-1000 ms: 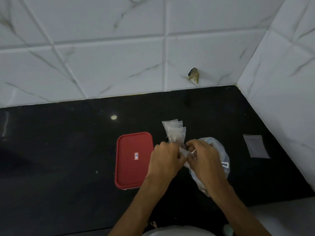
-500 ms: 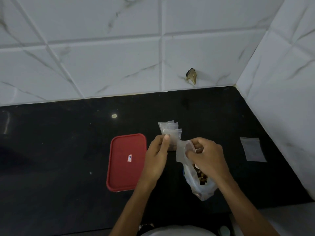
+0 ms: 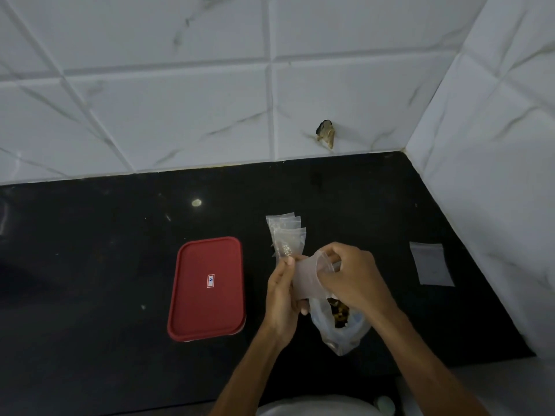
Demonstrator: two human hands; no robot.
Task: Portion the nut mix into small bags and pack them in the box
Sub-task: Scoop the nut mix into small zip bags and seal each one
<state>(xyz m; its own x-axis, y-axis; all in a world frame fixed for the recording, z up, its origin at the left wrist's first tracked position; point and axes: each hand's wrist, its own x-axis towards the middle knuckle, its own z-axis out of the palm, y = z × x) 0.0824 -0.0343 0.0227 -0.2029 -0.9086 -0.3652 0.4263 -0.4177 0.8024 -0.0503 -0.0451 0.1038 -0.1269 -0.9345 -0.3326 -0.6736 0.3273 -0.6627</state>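
Holding one small bag [image 3: 309, 277] open just above the nut mix bag [image 3: 339, 328].
The left hand [image 3: 283, 298] pinches its side, the right hand [image 3: 351, 280] grips its mouth. One red-lidded box [image 3: 207, 310] sits left; its sticker [image 3: 211, 281] is unreadable. Three overlapped bags [image 3: 286, 237] lie behind, one flat bag [image 3: 431, 264] right, on the tabletop [image 3: 90, 265].

Left hand [image 3: 282, 298], right hand [image 3: 353, 280] together, fingers [image 3: 289, 261] on small bag [image 3: 307, 279]
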